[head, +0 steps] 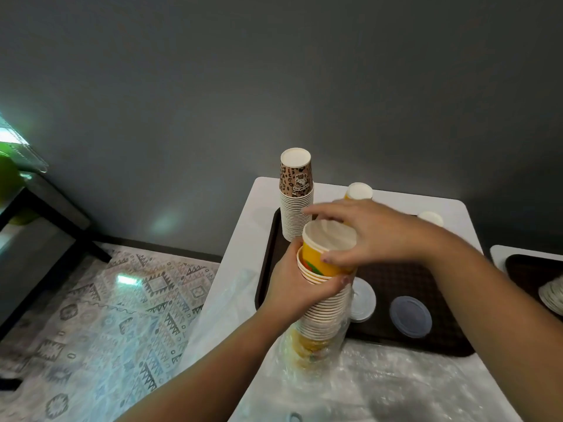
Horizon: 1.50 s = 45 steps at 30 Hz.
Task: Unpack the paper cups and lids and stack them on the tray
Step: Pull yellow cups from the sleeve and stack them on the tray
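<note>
A tall stack of upturned yellow paper cups (327,312) stands at the front of the white table, its lower part still in clear plastic wrap (307,351). My left hand (292,284) grips the stack near its top. My right hand (365,236) holds the top yellow cup (323,257), thumb on its side and fingers over its base. A dark brown tray (408,284) lies behind. On it stand a stack of leopard-print cups (296,196), two more upturned cups (359,190) (431,218), a white lid (362,300) and a translucent lid (410,316).
Crumpled clear plastic (396,382) covers the table's front. A second tray with a stack of lids (551,295) sits on another table at the right edge. A dark table leg (70,226) and patterned floor (106,315) are to the left. A grey wall stands behind.
</note>
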### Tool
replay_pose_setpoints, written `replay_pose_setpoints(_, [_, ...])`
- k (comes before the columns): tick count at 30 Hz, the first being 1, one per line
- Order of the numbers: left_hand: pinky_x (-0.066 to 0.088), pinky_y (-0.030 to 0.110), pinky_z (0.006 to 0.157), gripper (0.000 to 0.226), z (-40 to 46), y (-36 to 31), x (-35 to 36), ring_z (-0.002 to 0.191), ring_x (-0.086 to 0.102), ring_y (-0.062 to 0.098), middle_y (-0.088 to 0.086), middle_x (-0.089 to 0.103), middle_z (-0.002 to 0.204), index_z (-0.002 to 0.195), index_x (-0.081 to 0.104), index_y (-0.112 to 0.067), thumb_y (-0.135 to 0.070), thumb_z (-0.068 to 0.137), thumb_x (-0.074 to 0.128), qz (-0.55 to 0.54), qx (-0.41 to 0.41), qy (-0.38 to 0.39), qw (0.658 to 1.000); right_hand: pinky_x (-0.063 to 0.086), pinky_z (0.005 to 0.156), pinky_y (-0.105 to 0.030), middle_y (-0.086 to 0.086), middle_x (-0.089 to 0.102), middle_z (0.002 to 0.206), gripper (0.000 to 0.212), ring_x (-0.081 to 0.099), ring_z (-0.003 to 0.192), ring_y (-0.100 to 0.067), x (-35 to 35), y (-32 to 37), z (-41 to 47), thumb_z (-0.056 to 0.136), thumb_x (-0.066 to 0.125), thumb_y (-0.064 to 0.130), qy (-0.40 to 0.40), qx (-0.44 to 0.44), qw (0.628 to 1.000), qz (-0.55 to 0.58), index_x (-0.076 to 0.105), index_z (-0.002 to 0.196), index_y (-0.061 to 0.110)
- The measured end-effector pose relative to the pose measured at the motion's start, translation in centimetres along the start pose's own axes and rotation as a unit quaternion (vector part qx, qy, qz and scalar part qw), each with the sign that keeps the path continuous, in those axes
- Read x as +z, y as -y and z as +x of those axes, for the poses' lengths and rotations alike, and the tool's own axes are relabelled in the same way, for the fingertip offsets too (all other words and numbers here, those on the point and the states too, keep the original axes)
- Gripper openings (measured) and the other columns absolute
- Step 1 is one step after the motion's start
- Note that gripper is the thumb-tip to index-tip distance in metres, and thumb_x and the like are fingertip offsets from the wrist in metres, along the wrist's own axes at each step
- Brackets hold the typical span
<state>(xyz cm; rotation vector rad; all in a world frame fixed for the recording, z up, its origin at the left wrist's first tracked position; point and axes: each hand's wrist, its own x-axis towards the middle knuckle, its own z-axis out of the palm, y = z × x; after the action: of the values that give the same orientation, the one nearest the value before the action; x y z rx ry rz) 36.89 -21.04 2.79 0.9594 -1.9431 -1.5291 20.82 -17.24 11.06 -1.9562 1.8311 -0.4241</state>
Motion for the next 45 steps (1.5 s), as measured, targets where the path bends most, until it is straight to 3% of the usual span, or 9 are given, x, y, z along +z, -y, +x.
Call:
replay_pose_setpoints(8, [0.047, 0.005, 0.066, 0.062, 0.9, 0.2, -0.1, 0.085, 0.060, -0.013, -0.021, 0.063, 0.092, 0.100, 0.049, -0.039, -0.047, 0.047, 0.082, 0.010, -0.009, -0.006, 1.000, 0.053, 0.074, -0.017, 0.012, 0.052, 0.126, 0.061, 0.058, 0.109, -0.003, -4.7, -5.2, -0.9, 0.069, 0.071, 0.028, 0.054, 0.035, 0.966, 0.252, 0.052, 0.127, 0.038])
replay_pose_setpoints(12, [0.049, 0.009, 0.072, 0.066, 1.3, 0.6, -0.3, 0.091, 0.062, -0.008, -0.019, 0.066, 0.098, 0.105, 0.052, -0.038, -0.055, 0.046, 0.077, -0.004, -0.028, -0.017, 0.999, 0.053, 0.080, -0.019, 0.016, 0.052, 0.123, 0.067, 0.057, 0.106, -0.001, -5.0, -7.2, -0.7, 0.063, 0.079, 0.031, 0.112, 0.045, 0.976, 0.182, 0.050, 0.123, 0.043])
replay_pose_setpoints(16, [0.047, 0.004, 0.071, 0.059, 1.5, 0.7, -0.3, 0.092, 0.059, -0.014, -0.022, 0.063, 0.100, 0.106, 0.050, -0.039, -0.028, 0.062, 0.088, 0.000, -0.032, -0.001, 0.999, 0.048, 0.077, -0.010, 0.022, 0.053, 0.114, 0.073, 0.054, 0.103, 0.004, -2.7, -7.7, 0.8, 0.062, 0.083, 0.035, 0.127, 0.035, 0.984, 0.120, 0.044, 0.125, 0.038])
replay_pose_setpoints(20, [0.044, 0.001, 0.070, 0.059, 1.8, 0.8, -0.2, 0.095, 0.055, -0.015, -0.023, 0.058, 0.104, 0.107, 0.049, -0.039, -0.030, 0.063, 0.087, 0.025, -0.033, -0.005, 0.999, 0.051, 0.079, -0.014, 0.019, 0.057, 0.111, 0.063, 0.058, 0.103, -0.003, -1.5, -8.8, 1.7, 0.061, 0.077, 0.033, 0.030, 0.060, 0.975, 0.211, 0.047, 0.116, 0.038])
replay_pose_setpoints(23, [0.045, 0.002, 0.072, 0.066, 2.0, 0.9, -0.2, 0.101, 0.055, -0.002, -0.021, 0.056, 0.110, 0.117, 0.049, -0.035, -0.032, 0.063, 0.086, 0.029, -0.045, -0.008, 0.999, 0.048, 0.096, -0.031, 0.012, 0.058, 0.118, 0.074, 0.058, 0.109, -0.008, -0.4, -10.9, 2.7, 0.062, 0.082, 0.030, -0.156, 0.106, 0.877, 0.442, 0.043, 0.124, 0.036])
replay_pose_setpoints(25, [0.045, 0.002, 0.072, 0.066, 2.2, 1.0, -0.1, 0.101, 0.055, -0.002, -0.023, 0.056, 0.109, 0.117, 0.048, -0.035, -0.032, 0.063, 0.085, 0.031, -0.048, -0.012, 0.998, 0.047, 0.096, -0.034, 0.009, 0.056, 0.125, 0.088, 0.056, 0.113, -0.011, 0.6, -12.4, 3.7, 0.058, 0.086, 0.033, -0.245, 0.132, 0.838, 0.469, 0.039, 0.133, 0.032])
replay_pose_setpoints(28, [0.047, 0.004, 0.072, 0.070, 2.4, 1.0, -0.1, 0.102, 0.056, -0.001, -0.022, 0.057, 0.110, 0.119, 0.050, -0.034, -0.040, 0.059, 0.086, 0.033, -0.053, -0.016, 0.998, 0.046, 0.097, -0.037, 0.005, 0.054, 0.122, 0.079, 0.056, 0.106, -0.008, 2.3, -14.0, 5.0, 0.070, 0.079, 0.012, -0.320, 0.177, 0.818, 0.443, 0.036, 0.137, 0.018])
replay_pose_setpoints(38, [0.047, 0.005, 0.072, 0.071, 2.3, 1.0, 0.0, 0.099, 0.053, -0.012, -0.021, 0.059, 0.107, 0.117, 0.052, -0.031, -0.041, 0.053, 0.082, 0.027, -0.051, -0.019, 0.998, 0.040, 0.100, -0.040, -0.004, 0.044, 0.142, 0.096, 0.043, 0.129, -0.025, 6.0, -16.7, 6.1, 0.068, 0.084, 0.017, -0.302, 0.282, 0.839, 0.354, 0.024, 0.143, 0.020])
replay_pose_setpoints(45, [0.048, 0.006, 0.074, 0.072, 2.3, 1.0, -0.1, 0.101, 0.054, -0.009, -0.018, 0.060, 0.108, 0.117, 0.053, -0.030, -0.042, 0.051, 0.080, 0.021, -0.044, -0.016, 0.999, 0.043, 0.100, -0.037, 0.001, 0.050, 0.136, 0.085, 0.044, 0.122, -0.014, 5.7, -16.0, 6.7, 0.073, 0.081, 0.025, -0.357, 0.231, 0.856, 0.295, 0.030, 0.141, 0.026])
